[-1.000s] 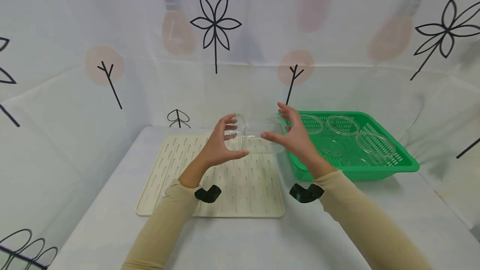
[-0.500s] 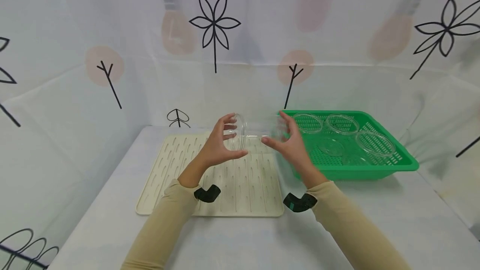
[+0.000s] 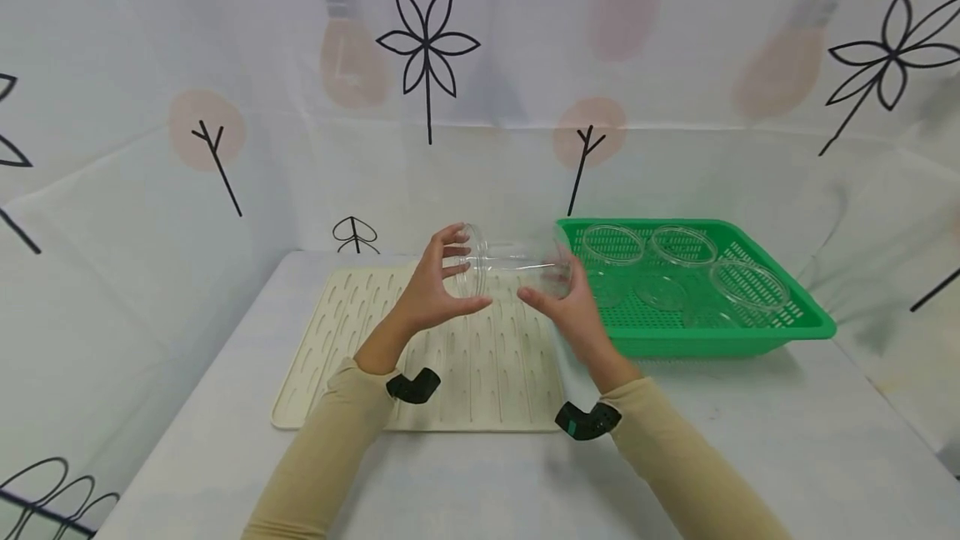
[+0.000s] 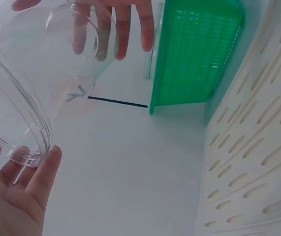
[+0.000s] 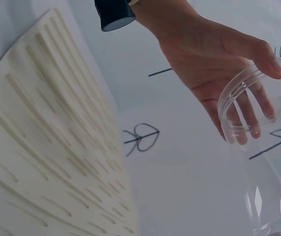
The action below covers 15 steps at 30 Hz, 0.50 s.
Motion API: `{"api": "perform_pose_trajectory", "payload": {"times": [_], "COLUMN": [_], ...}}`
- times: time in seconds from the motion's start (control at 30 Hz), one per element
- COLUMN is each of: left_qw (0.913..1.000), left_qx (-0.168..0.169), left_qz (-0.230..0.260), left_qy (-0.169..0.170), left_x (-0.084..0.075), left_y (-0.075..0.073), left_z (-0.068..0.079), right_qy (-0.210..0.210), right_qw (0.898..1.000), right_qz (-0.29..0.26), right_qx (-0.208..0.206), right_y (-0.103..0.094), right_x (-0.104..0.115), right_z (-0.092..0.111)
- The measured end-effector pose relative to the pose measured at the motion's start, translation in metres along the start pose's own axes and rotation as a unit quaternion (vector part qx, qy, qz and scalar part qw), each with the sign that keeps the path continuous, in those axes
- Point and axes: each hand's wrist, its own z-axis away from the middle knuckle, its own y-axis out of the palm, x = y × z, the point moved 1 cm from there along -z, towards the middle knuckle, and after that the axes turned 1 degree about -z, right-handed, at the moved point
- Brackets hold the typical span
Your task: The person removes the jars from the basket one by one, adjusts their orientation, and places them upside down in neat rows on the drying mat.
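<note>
A clear jar (image 3: 517, 257) lies sideways in the air above the cream ridged mat, its wide ringed end to the left. My left hand (image 3: 431, 294) grips that ringed end, thumb below and fingers around the far side. At the opposite end my right hand (image 3: 572, 298) holds the jar's base, with its thumb underneath. In the left wrist view the thick rings (image 4: 37, 118) rest against the left fingers, and the right fingers (image 4: 123, 32) show behind the see-through base. The right wrist view has the left hand (image 5: 204, 64) around the ringed end.
The cream mat (image 3: 420, 382) with slotted ridges lies on the white table (image 3: 480, 490). A green plastic basket (image 3: 720, 347) stands at the back right, close to the right hand, with several clear round containers (image 3: 684, 246) inside. A patterned white cloth (image 3: 495, 173) hangs behind.
The right hand has moved left and slightly down, closing its fingers around the jar's base. The jar has shifted slightly left. The left hand keeps its grip, moving only slightly.
</note>
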Motion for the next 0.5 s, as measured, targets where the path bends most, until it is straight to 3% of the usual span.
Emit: {"api": "perform_pose_trajectory", "payload": {"times": [0.2,0.5], "left_qw": [1.0,1.0], "left_qx": [-0.003,-0.007], "left_qz": [-0.003,0.0], "left_qy": [0.005,0.005], "left_x": [-0.029,-0.03], "left_y": [-0.004,-0.005], "left_z": [0.003,0.003], "right_qy": [0.013,0.014], "right_qw": [1.0,0.999], "right_qz": [0.0,-0.018], "right_qx": [0.001,0.024], "right_y": [0.005,0.008], "right_x": [-0.008,-0.017], "right_z": [0.002,0.003]}}
